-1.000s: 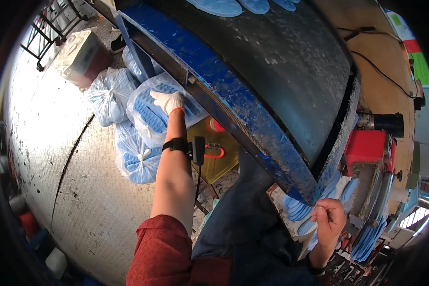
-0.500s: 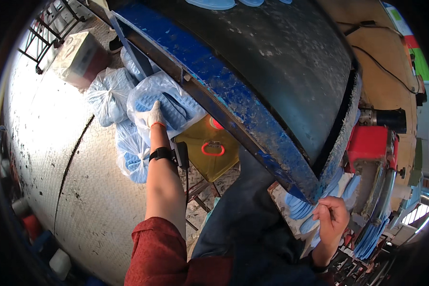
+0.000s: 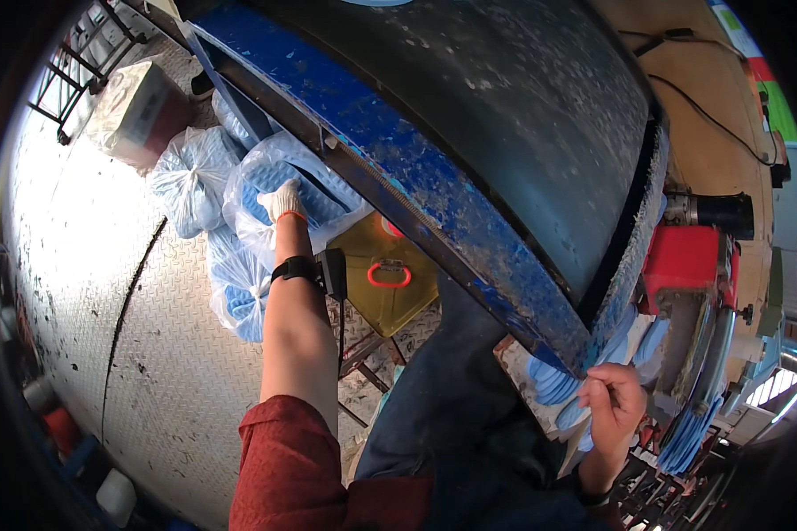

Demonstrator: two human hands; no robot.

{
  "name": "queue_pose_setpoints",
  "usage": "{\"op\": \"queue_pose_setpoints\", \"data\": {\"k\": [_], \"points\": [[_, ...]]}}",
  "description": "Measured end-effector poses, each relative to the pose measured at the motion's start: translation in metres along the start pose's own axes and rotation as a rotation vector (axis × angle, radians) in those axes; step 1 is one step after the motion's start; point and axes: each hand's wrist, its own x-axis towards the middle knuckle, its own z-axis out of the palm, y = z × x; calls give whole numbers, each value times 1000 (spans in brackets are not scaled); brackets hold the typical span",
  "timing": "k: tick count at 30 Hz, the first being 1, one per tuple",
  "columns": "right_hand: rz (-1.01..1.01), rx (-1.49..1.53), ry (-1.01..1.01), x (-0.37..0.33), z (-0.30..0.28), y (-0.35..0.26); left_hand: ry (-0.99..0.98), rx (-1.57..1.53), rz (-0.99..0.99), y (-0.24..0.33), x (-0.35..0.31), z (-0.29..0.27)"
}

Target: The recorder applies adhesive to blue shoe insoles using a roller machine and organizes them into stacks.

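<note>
My left hand (image 3: pixel 282 200), in a white knitted glove with an orange cuff, is inside the mouth of a clear plastic bag (image 3: pixel 239 219). Its fingers look curled against the light-blue textured soles (image 3: pixel 323 209) in the bag; whether they grip one is hidden. My bare right hand (image 3: pixel 615 403) is closed at the near corner of the blue metal frame (image 3: pixel 505 265), thumb against the bent fingers, and nothing shows in it. Just left of that hand lies a stack of blue flat pieces (image 3: pixel 549 380).
Knotted bags of blue pieces (image 3: pixel 193 181) lie on the metal floor (image 3: pixel 177 354), near a plastic-wrapped box (image 3: pixel 142 111). A yellow can (image 3: pixel 372 296) with a red handle stands by my knee. A dark belt surface (image 3: pixel 505 106) fills the frame; a red machine part (image 3: pixel 682 265) sits right.
My left hand has gone from lying with its thumb raised on the soles to a more curled shape. The view has shifted slightly. My right hand stays in place.
</note>
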Motion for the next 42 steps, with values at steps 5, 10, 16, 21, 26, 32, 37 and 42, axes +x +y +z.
{"op": "queue_pose_setpoints", "data": {"k": [5,10,16,21,26,32,37,42], "points": [[-4,32,19,0,3,0,-76,-254,-3,-2,-9,-1],[1,13,10,0,3,0,-190,-685,-34,-10,16,-3],[16,19,23,-3,0,2,-836,-1110,-177,-37,1,-65],[2,46,0,-5,1,0,-897,-1239,282,-70,-62,-133],[-128,102,-139,-1,16,-17,-1440,-1190,563,-74,-132,-190],[-461,244,-374,17,55,-46,-1697,-1093,369,-64,-244,-219],[-448,443,-318,-12,45,-56,-1664,-811,255,-61,-330,-214],[-417,592,-253,-44,2,-36,-1801,-873,119,-68,-399,-195]]}}
